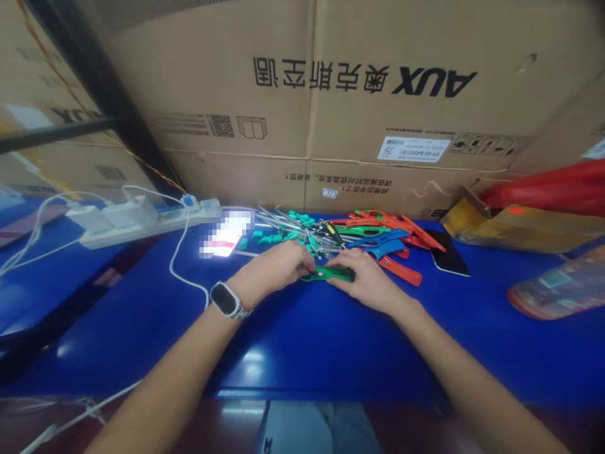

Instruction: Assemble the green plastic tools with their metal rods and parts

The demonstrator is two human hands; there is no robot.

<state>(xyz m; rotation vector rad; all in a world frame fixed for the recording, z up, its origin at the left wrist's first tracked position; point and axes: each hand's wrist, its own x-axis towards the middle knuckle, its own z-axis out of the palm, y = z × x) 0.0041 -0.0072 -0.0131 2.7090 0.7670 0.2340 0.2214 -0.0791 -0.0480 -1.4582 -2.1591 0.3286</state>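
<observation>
Both my hands meet on a green plastic handle piece (pixel 327 273) lying on the blue table (pixel 302 340). My left hand (pixel 278 268), with a watch (pixel 225 299) on its wrist, has its fingers curled over the piece's left end. My right hand (pixel 363 277) grips its right end with closed fingers. Just behind the hands lies a heap of orange, blue and green plastic handles (pixel 382 236), with teal parts and metal rods (pixel 283 228) beside it.
A lit phone (pixel 225 234) lies left of the heap and a dark phone (pixel 448 253) to its right. A white power strip with chargers and cables (pixel 123 221) sits at the back left. Big cardboard boxes (pixel 331 94) wall off the back. Packets (pixel 558 287) lie at the right.
</observation>
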